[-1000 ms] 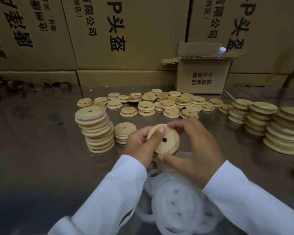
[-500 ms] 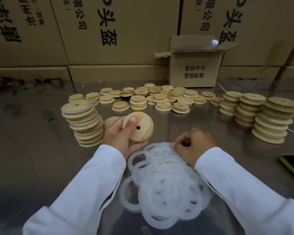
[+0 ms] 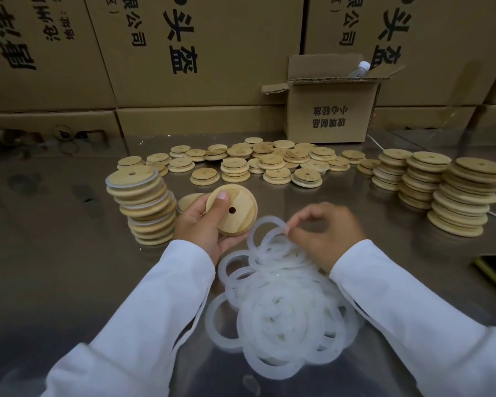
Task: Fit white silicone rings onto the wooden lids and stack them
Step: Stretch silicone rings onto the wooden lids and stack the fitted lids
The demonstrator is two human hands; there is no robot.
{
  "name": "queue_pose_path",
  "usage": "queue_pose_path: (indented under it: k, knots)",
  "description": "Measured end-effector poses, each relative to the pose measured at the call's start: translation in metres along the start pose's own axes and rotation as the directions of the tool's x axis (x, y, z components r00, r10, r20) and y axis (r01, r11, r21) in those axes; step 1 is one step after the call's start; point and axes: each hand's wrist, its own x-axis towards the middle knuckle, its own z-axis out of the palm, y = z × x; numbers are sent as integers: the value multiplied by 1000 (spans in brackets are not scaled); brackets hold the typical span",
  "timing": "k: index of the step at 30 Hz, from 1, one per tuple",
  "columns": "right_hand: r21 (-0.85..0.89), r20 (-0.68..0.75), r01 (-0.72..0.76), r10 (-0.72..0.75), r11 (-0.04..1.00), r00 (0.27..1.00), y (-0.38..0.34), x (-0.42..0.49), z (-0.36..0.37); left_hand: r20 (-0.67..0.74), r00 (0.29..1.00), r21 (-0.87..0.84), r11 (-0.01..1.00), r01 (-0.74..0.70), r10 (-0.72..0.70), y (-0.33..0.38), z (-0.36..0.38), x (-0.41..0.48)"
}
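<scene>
Bottle (image 3: 360, 69) is housed in box (image 3: 331, 116). A lid (image 3: 236, 214) is gripped by left hand (image 3: 198, 227); ring (image 3: 265, 219) is pinched by right hand (image 3: 327, 230).

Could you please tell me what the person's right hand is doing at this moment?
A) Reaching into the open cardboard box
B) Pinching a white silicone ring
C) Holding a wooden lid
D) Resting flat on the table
B: the right hand pinches a white ring at the top of the ring pile, while the left hand holds the wooden lid.
</scene>
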Motion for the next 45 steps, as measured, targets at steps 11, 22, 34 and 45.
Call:
queue_pose_path:
  k: [11, 22, 34, 45]
  knots:
    - [-207, -160, 42, -76, 977, 984, 4, 3, -8, -45, 997, -60, 996, 65, -67, 3, 0, 1]
    - [493, -86, 123, -93, 861, 992, -20, -7, -4, 46, 982, -71, 980, 187, -184, 5, 5, -5]
    - [539, -62, -70, 123, 839, 991, -23, -8, 5, 337, 936, 170, 984, 44, -100, -5, 7, -14]
    - [481, -131, 46, 20, 876, 991, -24, -12, 5, 377, 918, 147, 986, 74, -125, -7, 8, -15]
